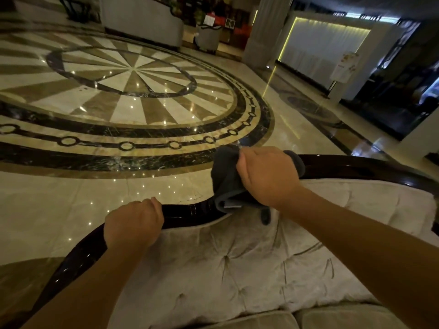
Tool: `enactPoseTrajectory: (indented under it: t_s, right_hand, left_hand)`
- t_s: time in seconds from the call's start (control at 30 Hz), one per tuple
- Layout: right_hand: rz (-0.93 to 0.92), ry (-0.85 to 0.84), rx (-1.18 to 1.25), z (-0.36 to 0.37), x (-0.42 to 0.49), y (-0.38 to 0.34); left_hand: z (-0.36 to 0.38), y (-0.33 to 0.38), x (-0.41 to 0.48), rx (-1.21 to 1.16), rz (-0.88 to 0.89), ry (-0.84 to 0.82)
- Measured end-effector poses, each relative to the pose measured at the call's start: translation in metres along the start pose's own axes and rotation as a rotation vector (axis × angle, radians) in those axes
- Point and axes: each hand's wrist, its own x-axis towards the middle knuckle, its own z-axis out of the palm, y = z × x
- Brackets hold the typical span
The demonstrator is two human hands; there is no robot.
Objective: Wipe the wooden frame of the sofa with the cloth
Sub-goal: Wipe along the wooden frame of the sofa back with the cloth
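Note:
The sofa's dark, glossy wooden frame curves along the top of its back, from lower left to the right edge. Below it lies pale tufted upholstery. My right hand is closed on a dark grey cloth and presses it onto the top rail near the middle. The cloth drapes over both sides of the rail. My left hand grips the bare rail further left, fingers curled over its far edge.
Behind the sofa spreads a polished marble floor with a round starburst inlay. A pale curved sofa and a small chair stand far back. A white column and lit wall panel stand at right.

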Motion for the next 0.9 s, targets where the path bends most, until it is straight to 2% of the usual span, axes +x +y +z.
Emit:
enactPoseTrajectory:
  t_s: [0.2, 0.27, 0.33, 0.37, 0.43, 0.5, 0.57, 0.67, 0.8, 0.9]
  right_hand:
    - [0.169, -0.05, 0.097, -0.007, -0.028, 0.081]
    - [0.187, -0.061, 0.088, -0.005, -0.038, 0.108]
    - [0.234, -0.063, 0.08, -0.005, -0.053, 0.142]
    - [0.271, -0.067, 0.093, -0.004, -0.06, 0.158]
    - [0.35, -0.086, 0.146, -0.003, -0.074, 0.189]
    - [0.385, -0.087, 0.175, 0.0, -0.086, 0.212]
    - [0.39, -0.064, 0.191, 0.002, -0.094, 0.228]
    - [0.401, -0.031, 0.21, 0.009, -0.115, 0.27]
    - [0.416, 0.003, 0.218, 0.025, -0.148, 0.333]
    - [0.424, 0.031, 0.269, 0.034, -0.172, 0.373]
  left_hand:
    - [-0.02, 0.003, 0.008, -0.108, -0.043, -0.206]
    - [-0.037, 0.005, 0.014, -0.245, -0.087, -0.253]
    - [-0.07, 0.028, 0.024, -0.591, -0.168, -0.13]
    - [-0.092, 0.043, 0.029, -0.75, -0.187, -0.004]
    - [-0.14, 0.085, 0.043, -0.879, -0.151, 0.253]
    - [-0.183, 0.134, 0.05, -0.875, -0.066, 0.33]
    - [-0.21, 0.187, 0.051, -0.831, 0.028, 0.294]
    - [-0.231, 0.279, 0.054, -0.504, 0.164, 0.25]
    - [-0.247, 0.364, 0.062, -0.353, 0.145, 0.239]
    - [-0.256, 0.413, 0.066, -0.294, 0.209, 0.255]
